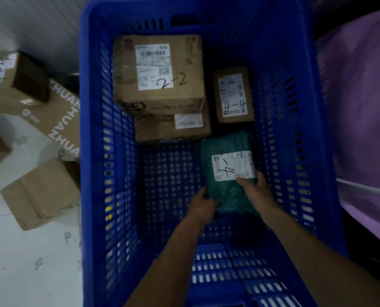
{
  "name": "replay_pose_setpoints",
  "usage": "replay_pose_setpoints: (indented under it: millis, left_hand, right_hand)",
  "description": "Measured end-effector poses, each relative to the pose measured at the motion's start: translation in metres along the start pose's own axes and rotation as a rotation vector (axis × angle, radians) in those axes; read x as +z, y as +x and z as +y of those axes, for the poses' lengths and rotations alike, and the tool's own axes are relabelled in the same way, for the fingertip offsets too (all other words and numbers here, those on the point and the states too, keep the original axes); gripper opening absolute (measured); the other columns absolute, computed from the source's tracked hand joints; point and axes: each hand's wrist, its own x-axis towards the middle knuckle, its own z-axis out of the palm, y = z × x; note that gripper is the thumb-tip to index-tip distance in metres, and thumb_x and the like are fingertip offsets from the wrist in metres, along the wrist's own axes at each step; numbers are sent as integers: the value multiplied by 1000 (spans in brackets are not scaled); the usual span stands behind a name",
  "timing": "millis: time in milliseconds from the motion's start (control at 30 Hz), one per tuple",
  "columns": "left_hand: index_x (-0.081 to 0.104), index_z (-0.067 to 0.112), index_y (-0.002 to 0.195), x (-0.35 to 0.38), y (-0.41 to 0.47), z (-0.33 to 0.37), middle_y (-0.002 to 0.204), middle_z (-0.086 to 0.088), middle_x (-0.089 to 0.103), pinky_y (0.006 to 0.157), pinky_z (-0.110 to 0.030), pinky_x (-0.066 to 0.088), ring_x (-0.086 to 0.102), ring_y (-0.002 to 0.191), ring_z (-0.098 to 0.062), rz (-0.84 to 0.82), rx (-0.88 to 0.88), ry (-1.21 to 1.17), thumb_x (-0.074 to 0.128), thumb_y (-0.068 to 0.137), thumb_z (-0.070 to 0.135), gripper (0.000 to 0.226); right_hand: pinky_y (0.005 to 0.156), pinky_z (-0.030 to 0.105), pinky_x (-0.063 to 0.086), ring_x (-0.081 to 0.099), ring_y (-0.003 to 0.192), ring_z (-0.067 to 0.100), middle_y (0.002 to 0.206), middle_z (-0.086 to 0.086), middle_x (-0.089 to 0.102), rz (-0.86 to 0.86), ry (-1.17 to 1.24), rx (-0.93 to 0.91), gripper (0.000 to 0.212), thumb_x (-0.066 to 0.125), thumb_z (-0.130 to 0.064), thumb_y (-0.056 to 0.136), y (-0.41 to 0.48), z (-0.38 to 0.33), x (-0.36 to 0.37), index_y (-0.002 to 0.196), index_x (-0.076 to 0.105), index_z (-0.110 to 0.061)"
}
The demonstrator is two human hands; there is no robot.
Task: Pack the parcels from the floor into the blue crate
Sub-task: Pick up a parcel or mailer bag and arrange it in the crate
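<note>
Both my arms reach down into the blue crate (pixel 96 151). A green plastic mailer (pixel 226 142) with a white label marked "-4" lies near the crate's right wall. My left hand (pixel 201 206) grips its near left corner, and my right hand (pixel 257 191) holds its right edge with the thumb on the label. At the far end sits a large cardboard box marked "2-2" (pixel 158 72) on top of another brown box (pixel 171 129). A small brown box marked "4-4" (pixel 233 94) stands to their right.
Several cardboard boxes lie on the pale floor left of the crate, among them a plain brown box (pixel 40 193) and a flat printed carton (pixel 60 120). A purple plastic bag (pixel 362 107) presses against the crate's right side.
</note>
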Motion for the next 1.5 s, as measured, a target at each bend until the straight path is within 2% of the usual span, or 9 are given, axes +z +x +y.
replay_pose_setpoints:
  millis: [133,233,567,700,867,1067,1200,1367,1500]
  left_hand:
    - [47,27,144,23,15,-7,133,-2,63,97,-35,55,64,110,-25,72,108,175,56,98,2,53]
    - [35,23,155,34,21,-7,134,-9,63,87,-33,55,65,110,-31,105,143,287,50,100,3,61]
    - [43,15,151,38,39,17,135,-7,63,102,-34,53,62,114,-22,133,164,167,48,100,3,53]
    - [57,14,131,39,38,20,98,9,64,67,-11,53,62,89,-6,86,158,55,49,96,-1,39]
    - [45,27,151,40,40,22,140,-2,62,109,-40,50,62,121,-19,-73,149,74,52,90,10,64]
    - [40,22,153,27,33,37,133,5,55,97,-23,44,55,115,-12,-157,205,259,50,98,7,58]
    - [20,22,161,24,34,37,149,-2,49,93,-23,45,55,117,-15,-125,270,396,49,98,12,70]
    - [7,35,161,34,25,26,167,-5,23,109,-46,47,39,144,-27,-34,448,752,57,89,48,89]
    - [3,15,163,36,16,22,169,-4,-18,84,-34,53,17,155,-32,-63,571,1218,55,99,19,83]
  right_hand:
    - [102,40,45,49,131,34,154,13,42,77,-306,-5,67,54,-33,102,0,12,3,157,22,-13]
    - [102,42,42,45,135,38,156,19,36,155,-413,23,69,49,-33,104,-4,15,8,158,14,-7]
    - [101,44,45,45,133,39,158,19,30,236,-312,167,77,52,-44,100,-18,20,17,157,18,-4]
    - [80,35,48,59,107,34,139,20,50,202,-101,226,63,54,-30,99,-22,23,29,150,30,-2]
    - [69,30,42,57,91,26,122,15,62,129,65,213,43,50,-18,96,-7,-2,23,135,54,-1]
    - [85,35,45,56,108,29,129,12,57,59,192,314,47,56,-29,96,2,-13,4,136,51,-5]
    - [63,29,41,58,83,25,107,10,60,150,77,232,42,56,-29,95,-3,-8,8,126,56,-1]
    - [83,38,49,54,119,31,146,12,38,298,-366,-132,65,56,-36,97,-14,-16,10,153,29,-15]
    - [118,50,30,16,152,28,170,1,1,64,-723,-326,71,49,-26,101,-4,-11,4,162,11,-27]
